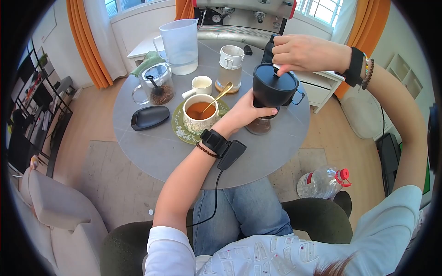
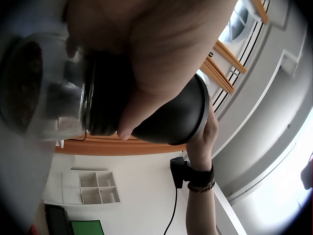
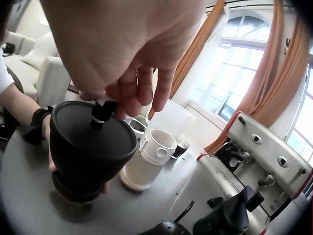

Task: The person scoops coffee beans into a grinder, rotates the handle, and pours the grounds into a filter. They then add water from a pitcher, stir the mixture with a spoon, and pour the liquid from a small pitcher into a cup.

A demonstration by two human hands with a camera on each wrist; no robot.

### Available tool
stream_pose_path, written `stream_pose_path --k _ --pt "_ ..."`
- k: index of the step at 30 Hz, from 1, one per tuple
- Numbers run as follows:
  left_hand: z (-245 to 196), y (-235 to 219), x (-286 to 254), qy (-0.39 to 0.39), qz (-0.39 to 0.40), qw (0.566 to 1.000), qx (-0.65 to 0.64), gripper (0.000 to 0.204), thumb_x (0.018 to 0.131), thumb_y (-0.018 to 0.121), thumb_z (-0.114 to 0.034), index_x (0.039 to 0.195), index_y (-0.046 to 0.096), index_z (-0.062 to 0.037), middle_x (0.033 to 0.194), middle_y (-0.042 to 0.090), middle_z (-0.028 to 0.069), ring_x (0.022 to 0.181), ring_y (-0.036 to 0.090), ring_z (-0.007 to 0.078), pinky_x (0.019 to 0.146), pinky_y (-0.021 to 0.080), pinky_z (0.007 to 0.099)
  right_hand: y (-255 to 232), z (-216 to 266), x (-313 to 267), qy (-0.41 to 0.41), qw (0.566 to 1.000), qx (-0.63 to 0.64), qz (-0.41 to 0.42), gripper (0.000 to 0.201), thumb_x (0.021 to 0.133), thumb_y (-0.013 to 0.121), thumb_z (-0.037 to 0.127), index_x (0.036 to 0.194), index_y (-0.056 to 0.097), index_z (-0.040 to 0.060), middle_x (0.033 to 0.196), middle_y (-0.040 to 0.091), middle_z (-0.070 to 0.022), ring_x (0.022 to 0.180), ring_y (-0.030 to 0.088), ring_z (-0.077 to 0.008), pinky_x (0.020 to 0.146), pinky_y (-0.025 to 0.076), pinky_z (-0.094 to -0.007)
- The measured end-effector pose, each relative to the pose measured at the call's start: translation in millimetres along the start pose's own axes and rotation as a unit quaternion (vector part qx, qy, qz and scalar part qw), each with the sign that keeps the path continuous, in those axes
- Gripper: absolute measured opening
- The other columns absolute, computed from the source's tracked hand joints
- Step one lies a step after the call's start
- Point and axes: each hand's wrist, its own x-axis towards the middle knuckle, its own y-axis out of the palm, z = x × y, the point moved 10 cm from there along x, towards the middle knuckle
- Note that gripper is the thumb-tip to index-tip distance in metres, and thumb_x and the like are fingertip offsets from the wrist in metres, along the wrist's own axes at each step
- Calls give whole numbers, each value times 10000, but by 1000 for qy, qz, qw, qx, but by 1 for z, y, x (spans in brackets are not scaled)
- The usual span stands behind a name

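A black manual coffee grinder (image 1: 270, 92) stands upright on the grey round table (image 1: 221, 165). My left hand (image 1: 244, 116) grips it around the narrow neck, just above its glass jar (image 1: 259, 127). In the left wrist view, dark coffee (image 2: 27, 81) shows inside that jar. A flat black lid (image 3: 93, 125) tops the grinder, with a short black-and-silver knob (image 3: 101, 113) rising from its middle. My right hand (image 1: 301, 53) is over the lid, thumb and fingers pinching the knob.
Left of the grinder, a patterned cup (image 1: 195, 125) of tea with a gold spoon (image 1: 222, 93) sits on a green plate (image 1: 177, 129). Behind are a clear pitcher (image 1: 179, 50), a glass pot (image 1: 159, 87), and a white-topped canister (image 1: 230, 64). A black kettle (image 3: 225, 215) stands beyond the grinder.
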Motion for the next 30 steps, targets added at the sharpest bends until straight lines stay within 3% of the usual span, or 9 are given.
stream_pose_path --k 4,13,16,19,22,25,29,30 --pt "1 -2 1 6 -21 1000 -13 724 776 819 -220 1351 435 -6 1266 571 99 1165 534 170 1025 400 322 12 -19 0 131 986 78 68 426 966 502 420 826 521 19 774 522 -103 843 494 -275 755 457 -381" --pt "-4 1 0 35 -8 999 22 721 785 812 -223 1354 426 -6 1271 568 104 1176 526 179 1028 399 325 15 -11 1 107 989 54 82 485 1005 429 445 781 479 18 750 538 -132 839 514 -294 746 466 -398" --pt "-2 0 1 35 -13 999 26 716 790 808 -223 1355 423 -7 1271 567 105 1176 525 179 1030 398 327 18 -17 2 142 983 78 91 523 1011 420 459 767 503 4 705 535 -162 767 526 -338 721 465 -419" --pt "-4 -1 1 46 -35 998 32 707 792 806 -213 1350 424 -7 1267 567 106 1173 526 180 1027 401 328 21 -26 0 232 955 116 142 546 1022 402 454 775 554 -8 656 525 -199 680 528 -383 680 461 -441" --pt "-3 -1 2 68 -47 996 40 697 791 806 -202 1339 425 -4 1262 570 108 1167 532 186 1018 409 331 26 -27 2 218 957 94 167 543 1027 387 443 816 592 -14 640 507 -226 614 505 -413 650 457 -453" --pt "1 -2 5 93 -75 991 61 688 776 812 -209 1309 434 5 1246 563 130 1165 532 221 1012 414 351 34 -36 -1 265 944 120 154 558 1033 363 425 782 589 -19 595 511 -188 558 539 -352 585 465 -438" --pt "10 -5 9 106 -143 978 111 695 745 821 -247 1268 446 17 1227 525 186 1177 504 311 1016 400 398 57 -54 -19 441 822 337 127 565 1022 368 409 669 545 4 529 501 -63 452 547 -200 445 474 -347" --pt "12 -6 8 104 -160 973 126 699 743 820 -258 1264 445 19 1229 516 197 1178 496 328 1016 397 405 65 -58 -29 490 777 372 131 548 1024 367 409 700 552 8 543 508 -65 446 544 -202 447 474 -350"
